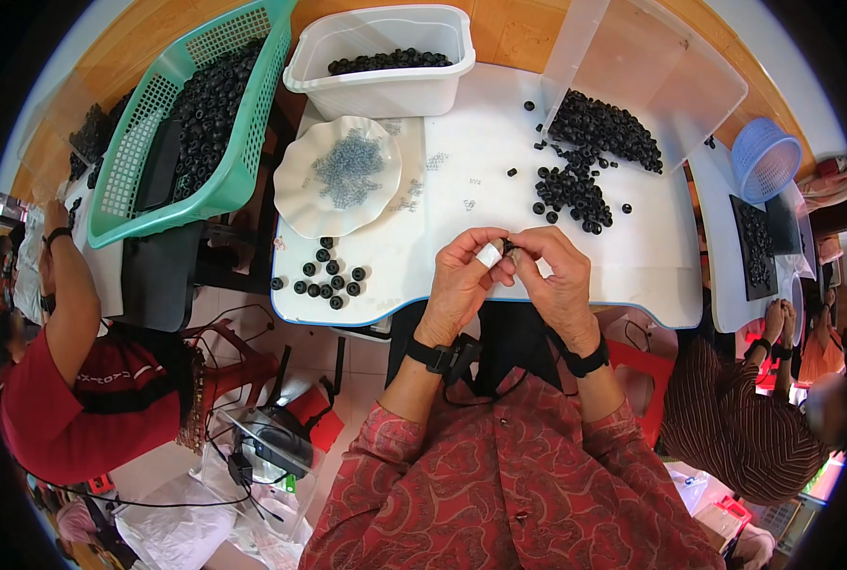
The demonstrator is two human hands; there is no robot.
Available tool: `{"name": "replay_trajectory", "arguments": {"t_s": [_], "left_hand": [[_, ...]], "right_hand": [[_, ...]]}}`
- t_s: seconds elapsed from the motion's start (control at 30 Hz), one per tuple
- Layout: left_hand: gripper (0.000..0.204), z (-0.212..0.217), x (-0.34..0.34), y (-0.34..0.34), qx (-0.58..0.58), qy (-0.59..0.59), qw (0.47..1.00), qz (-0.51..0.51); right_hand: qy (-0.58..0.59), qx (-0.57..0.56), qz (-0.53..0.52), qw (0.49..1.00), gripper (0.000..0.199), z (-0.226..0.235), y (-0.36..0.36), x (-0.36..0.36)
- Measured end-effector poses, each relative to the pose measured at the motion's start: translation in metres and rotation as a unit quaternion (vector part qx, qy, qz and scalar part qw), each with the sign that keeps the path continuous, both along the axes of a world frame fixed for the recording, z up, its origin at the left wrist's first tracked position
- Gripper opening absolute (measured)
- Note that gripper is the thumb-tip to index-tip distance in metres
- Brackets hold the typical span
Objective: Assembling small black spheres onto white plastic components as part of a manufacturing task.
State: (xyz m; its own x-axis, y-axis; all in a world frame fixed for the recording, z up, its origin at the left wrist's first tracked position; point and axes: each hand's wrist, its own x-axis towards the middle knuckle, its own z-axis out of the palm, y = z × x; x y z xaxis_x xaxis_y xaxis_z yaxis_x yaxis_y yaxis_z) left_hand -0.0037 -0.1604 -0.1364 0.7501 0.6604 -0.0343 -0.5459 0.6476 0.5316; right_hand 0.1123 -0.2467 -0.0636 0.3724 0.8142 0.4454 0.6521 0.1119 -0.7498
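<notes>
Over the front edge of the white table (442, 275), my left hand (459, 285) and my right hand (558, 271) meet, fingertips pinched together on one small black round part (508, 246). White tape wraps a finger of my left hand. The fingers cover most of the part. Left of my hands lies a loose group of black round parts (332, 268). Beyond it a cream wavy-edged plate (295, 195) bears a heap of tiny translucent bluish pieces (349, 167). Farther right, black parts (575, 195) spill from a clear plastic bin (666, 71) lying on its side.
A white tub (380, 95) of black parts stands at the back. At the left is a green basket (171, 218) with more. Co-workers sit on both sides, one in a red shirt (100, 408), one in a striped shirt (737, 418). A blue basket (765, 161) stands far right.
</notes>
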Motion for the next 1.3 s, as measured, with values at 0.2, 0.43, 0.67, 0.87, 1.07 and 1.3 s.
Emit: {"name": "replay_trajectory", "arguments": {"t_s": [0.2,0.43,0.67,0.87,1.07,1.3], "left_hand": [[0.021,0.0,-0.001,0.0,0.004,0.006,1.0,0.001],[0.02,0.001,0.0,0.0,0.004,0.005,1.0,0.0],[0.023,-0.001,-0.001,0.001,-0.002,-0.004,1.0,-0.007],[0.023,0.004,-0.001,0.001,-0.011,0.002,1.0,-0.005],[0.023,0.002,-0.001,0.001,-0.011,0.001,1.0,-0.009],[0.023,0.004,-0.002,0.001,-0.01,-0.002,1.0,-0.009]], "right_hand": [[-0.018,-0.004,0.005,1.0,0.023,0.0,-0.002,0.0],[0.078,-0.022,0.004,0.997,0.022,-0.009,-0.005,0.001],[0.224,0.028,-0.017,0.974,0.018,-0.025,-0.004,-0.006],[0.226,0.024,-0.021,0.974,0.016,-0.021,-0.003,-0.004],[0.234,0.007,-0.023,0.972,0.015,-0.018,-0.004,-0.005],[0.223,0.003,-0.018,0.975,0.014,-0.016,-0.003,-0.005]]}}
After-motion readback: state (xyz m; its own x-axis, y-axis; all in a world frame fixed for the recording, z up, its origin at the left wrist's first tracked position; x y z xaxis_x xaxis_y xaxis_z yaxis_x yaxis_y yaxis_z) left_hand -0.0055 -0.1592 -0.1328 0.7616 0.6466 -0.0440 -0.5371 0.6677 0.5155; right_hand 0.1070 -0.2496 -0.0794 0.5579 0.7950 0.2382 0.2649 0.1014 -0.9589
